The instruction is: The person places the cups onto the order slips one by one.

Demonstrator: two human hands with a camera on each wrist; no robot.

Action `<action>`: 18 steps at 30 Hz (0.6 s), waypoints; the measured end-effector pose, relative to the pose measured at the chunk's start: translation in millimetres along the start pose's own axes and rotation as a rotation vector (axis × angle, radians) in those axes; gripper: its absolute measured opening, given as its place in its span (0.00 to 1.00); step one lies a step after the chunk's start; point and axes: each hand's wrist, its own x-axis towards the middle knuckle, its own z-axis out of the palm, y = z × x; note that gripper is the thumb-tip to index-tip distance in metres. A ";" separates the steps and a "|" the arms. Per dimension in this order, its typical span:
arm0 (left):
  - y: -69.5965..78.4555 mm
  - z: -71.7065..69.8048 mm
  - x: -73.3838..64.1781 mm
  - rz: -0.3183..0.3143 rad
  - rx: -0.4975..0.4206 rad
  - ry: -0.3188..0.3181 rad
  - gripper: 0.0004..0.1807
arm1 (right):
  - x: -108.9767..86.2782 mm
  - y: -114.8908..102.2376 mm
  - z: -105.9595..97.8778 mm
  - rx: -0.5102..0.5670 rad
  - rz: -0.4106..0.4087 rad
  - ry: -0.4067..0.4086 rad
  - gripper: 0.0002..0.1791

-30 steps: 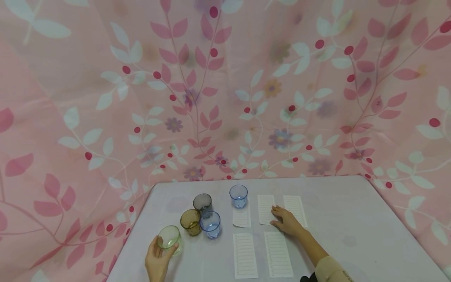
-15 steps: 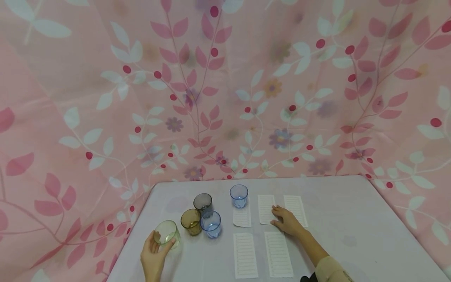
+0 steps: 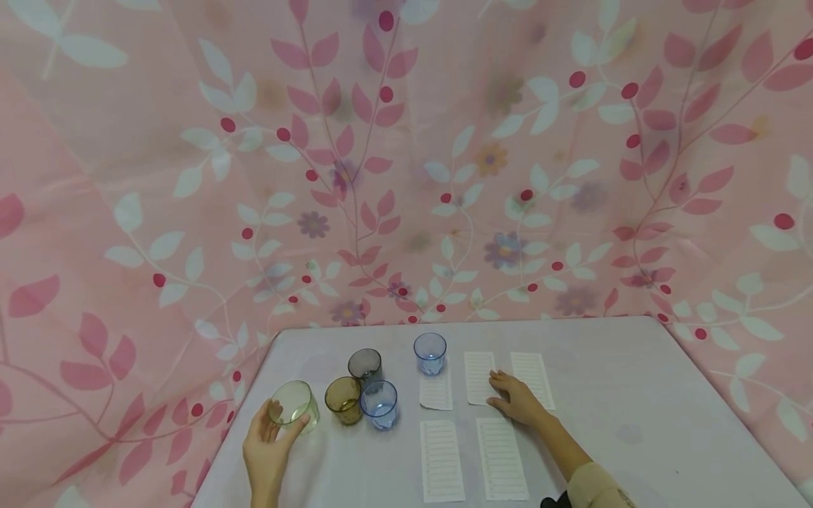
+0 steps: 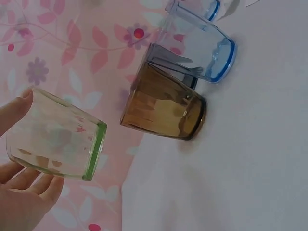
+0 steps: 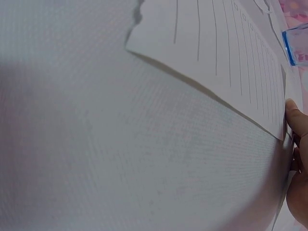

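Note:
My left hand (image 3: 263, 448) grips a pale green glass (image 3: 303, 413) by its side, thumb on one side and fingers on the other. In the left wrist view the green glass (image 4: 62, 134) is held up off the table, apart from the other glasses. To its right stand an amber glass (image 3: 344, 403), a dark grey glass (image 3: 365, 363) and a blue glass (image 3: 380, 407), grouped closely together. My right hand (image 3: 519, 402) rests with extended fingers on the edge of a lined paper slip (image 3: 479, 377). Nothing is held in it.
A second blue glass (image 3: 430, 356) stands at the back, on the far end of a paper slip (image 3: 436, 395). More lined slips lie at the right (image 3: 535, 377) and along the front (image 3: 442, 462). Behind the white table (image 3: 635, 395) hangs a pink floral cloth (image 3: 406, 176).
My left hand has moved the green glass to the left and farther back, away from the amber glass. The right hand and the other glasses have stayed in place.

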 end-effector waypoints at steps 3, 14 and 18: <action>6.7 2.3 2.3 0.000 -0.024 -0.008 0.43 | 0.0 -0.2 0.7 0.000 0.000 0.005 0.26; 16.3 14.8 10.1 0.051 -0.078 -0.030 0.42 | 1.5 3.9 2.7 0.003 -0.023 -0.008 0.27; 19.5 18.4 11.4 0.051 -0.091 -0.051 0.42 | 2.0 4.2 2.6 0.004 -0.012 -0.011 0.27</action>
